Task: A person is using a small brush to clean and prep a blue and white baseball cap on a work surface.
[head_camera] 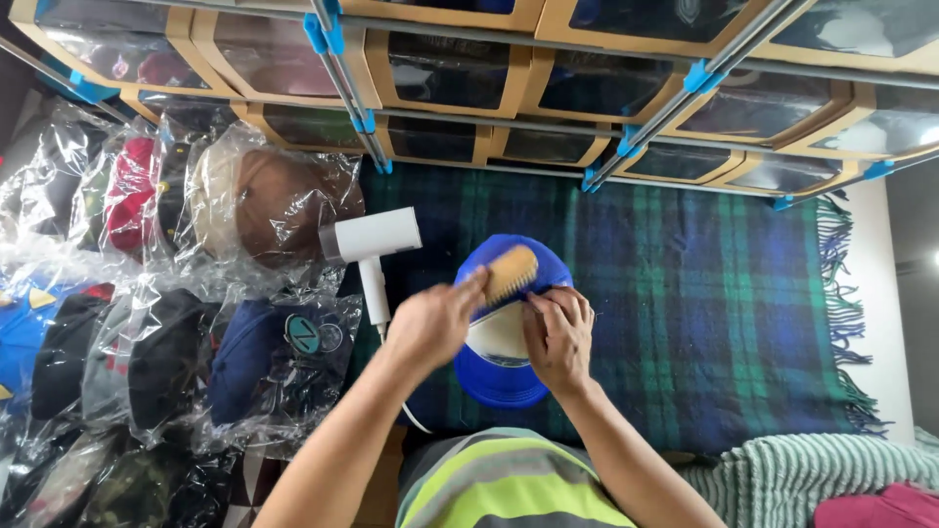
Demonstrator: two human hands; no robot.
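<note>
A blue cap (501, 383) with a white front panel lies on the blue and green plaid blanket (704, 313) in front of me. My left hand (430, 323) grips a wooden brush (511, 274), whose bristles rest on the cap's blue crown. My right hand (559, 337) presses on the cap just right of the brush, fingers curled over the panel's edge.
A white hair dryer (372, 244) lies on the blanket left of the cap, its cord running toward me. Several caps in clear plastic bags (166, 323) are piled at the left. Cardboard boxes with clear windows (450, 73) sit on a rack behind. A green knitted cloth (802, 469) lies at the lower right.
</note>
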